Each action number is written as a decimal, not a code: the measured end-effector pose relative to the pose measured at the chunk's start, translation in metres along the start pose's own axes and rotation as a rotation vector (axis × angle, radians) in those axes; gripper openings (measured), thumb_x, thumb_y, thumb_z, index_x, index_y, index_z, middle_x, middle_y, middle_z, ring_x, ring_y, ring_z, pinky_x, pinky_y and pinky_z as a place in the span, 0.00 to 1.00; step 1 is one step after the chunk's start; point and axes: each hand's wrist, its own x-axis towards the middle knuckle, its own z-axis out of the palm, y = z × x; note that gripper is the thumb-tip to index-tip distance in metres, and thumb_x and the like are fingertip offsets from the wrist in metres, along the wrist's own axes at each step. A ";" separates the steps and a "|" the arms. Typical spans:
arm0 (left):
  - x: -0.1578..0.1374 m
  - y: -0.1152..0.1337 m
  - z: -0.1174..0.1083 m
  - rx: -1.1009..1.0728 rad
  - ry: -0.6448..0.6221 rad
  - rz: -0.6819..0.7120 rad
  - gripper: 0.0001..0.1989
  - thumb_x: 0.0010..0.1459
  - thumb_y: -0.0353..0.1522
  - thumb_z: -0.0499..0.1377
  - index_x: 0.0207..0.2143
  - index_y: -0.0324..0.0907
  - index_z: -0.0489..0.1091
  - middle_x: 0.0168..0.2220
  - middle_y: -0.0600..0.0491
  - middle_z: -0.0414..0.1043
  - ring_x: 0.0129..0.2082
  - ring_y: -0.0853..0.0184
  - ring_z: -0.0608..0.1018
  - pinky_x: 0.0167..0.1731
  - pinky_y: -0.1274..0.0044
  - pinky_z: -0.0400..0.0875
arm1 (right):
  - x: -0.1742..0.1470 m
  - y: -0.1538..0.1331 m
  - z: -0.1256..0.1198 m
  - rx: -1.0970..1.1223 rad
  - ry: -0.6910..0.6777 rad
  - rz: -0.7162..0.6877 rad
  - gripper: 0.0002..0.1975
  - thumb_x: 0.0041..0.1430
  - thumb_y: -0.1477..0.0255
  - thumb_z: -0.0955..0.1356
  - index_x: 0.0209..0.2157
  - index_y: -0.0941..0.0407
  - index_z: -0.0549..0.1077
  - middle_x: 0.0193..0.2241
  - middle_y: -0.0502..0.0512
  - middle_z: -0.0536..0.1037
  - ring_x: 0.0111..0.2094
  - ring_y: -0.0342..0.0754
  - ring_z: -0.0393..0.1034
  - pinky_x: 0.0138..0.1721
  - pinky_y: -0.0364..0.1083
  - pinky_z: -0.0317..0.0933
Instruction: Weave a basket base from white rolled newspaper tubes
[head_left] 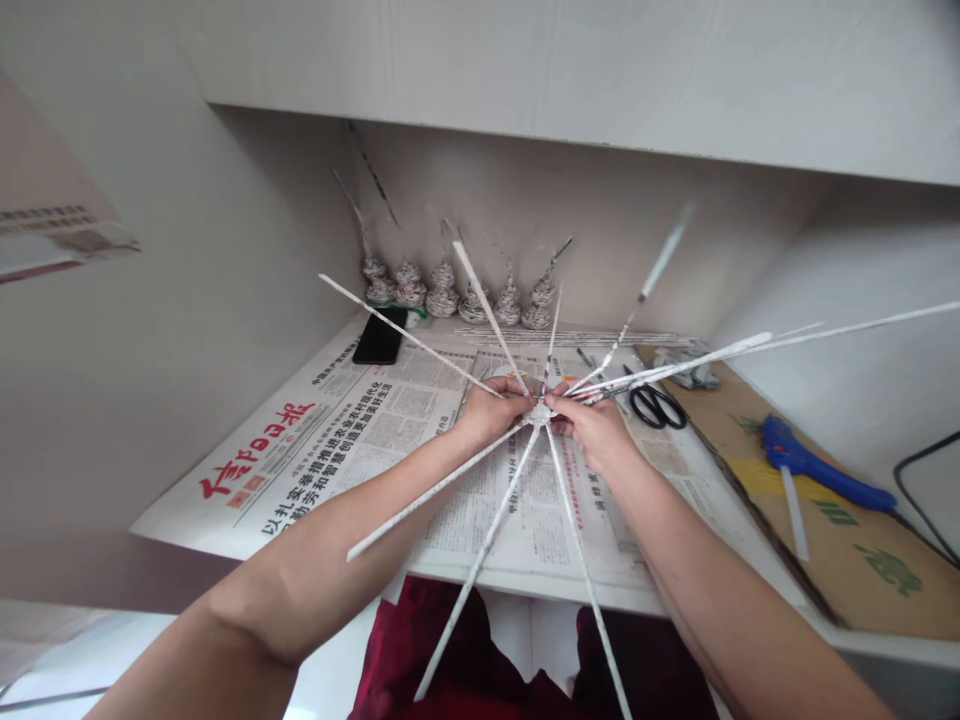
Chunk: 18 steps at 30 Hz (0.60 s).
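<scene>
A star-shaped weave of rolled paper sticks (538,412) is held up above the newspaper, its thin spokes fanning out in all directions. My left hand (493,408) pinches the woven centre from the left, thumb on top. From the right, my right hand (592,422) grips the same centre, with its thumb close to the left one. Several paper sticks (675,362) run out together to the right past my right hand. Most of the fingers are hidden beneath the weave.
Newspaper (337,440) covers the table. Several gourd-shaped woven paper pieces (444,290) stand at the back wall beside a black phone (380,336). To the right lie black scissors (657,406), cardboard (795,540) and a blue glue gun (821,468). A shelf (570,70) overhangs the back.
</scene>
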 end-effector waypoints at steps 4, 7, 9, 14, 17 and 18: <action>-0.001 0.000 -0.002 0.041 -0.037 0.036 0.10 0.36 0.31 0.70 0.20 0.38 0.71 0.17 0.57 0.68 0.16 0.76 0.65 0.18 0.81 0.57 | 0.003 0.005 -0.001 -0.016 0.012 0.029 0.18 0.35 0.64 0.78 0.25 0.54 0.69 0.20 0.46 0.72 0.18 0.42 0.64 0.16 0.42 0.59; 0.000 -0.001 -0.002 0.022 -0.079 -0.007 0.10 0.36 0.31 0.70 0.22 0.38 0.73 0.17 0.56 0.69 0.16 0.75 0.66 0.18 0.81 0.57 | 0.005 0.008 -0.001 -0.024 0.045 -0.004 0.18 0.33 0.66 0.78 0.26 0.54 0.70 0.20 0.46 0.73 0.20 0.44 0.66 0.17 0.43 0.61; 0.000 -0.003 -0.003 -0.022 -0.090 -0.034 0.09 0.37 0.30 0.69 0.22 0.37 0.73 0.18 0.55 0.70 0.17 0.74 0.67 0.20 0.81 0.59 | 0.005 0.009 0.000 -0.012 0.059 -0.013 0.18 0.32 0.68 0.77 0.26 0.55 0.70 0.21 0.47 0.73 0.21 0.45 0.68 0.19 0.44 0.63; 0.003 -0.009 -0.002 -0.072 -0.057 -0.111 0.07 0.41 0.30 0.67 0.22 0.38 0.71 0.20 0.54 0.71 0.19 0.71 0.71 0.22 0.79 0.65 | 0.005 0.009 0.003 0.002 0.054 -0.038 0.16 0.32 0.71 0.76 0.27 0.55 0.71 0.23 0.47 0.75 0.24 0.46 0.69 0.23 0.45 0.65; 0.004 -0.009 0.000 -0.085 -0.065 -0.163 0.07 0.42 0.29 0.66 0.21 0.38 0.70 0.20 0.53 0.71 0.19 0.70 0.72 0.21 0.78 0.66 | 0.005 0.010 0.004 -0.008 0.058 -0.067 0.15 0.33 0.72 0.75 0.27 0.55 0.71 0.23 0.47 0.75 0.23 0.45 0.69 0.25 0.45 0.65; 0.004 -0.007 0.000 -0.094 -0.061 -0.171 0.07 0.41 0.29 0.67 0.21 0.38 0.69 0.20 0.54 0.71 0.18 0.70 0.71 0.20 0.79 0.65 | 0.005 0.010 0.004 -0.023 0.059 -0.086 0.14 0.33 0.72 0.75 0.27 0.55 0.71 0.23 0.47 0.75 0.24 0.45 0.68 0.26 0.45 0.64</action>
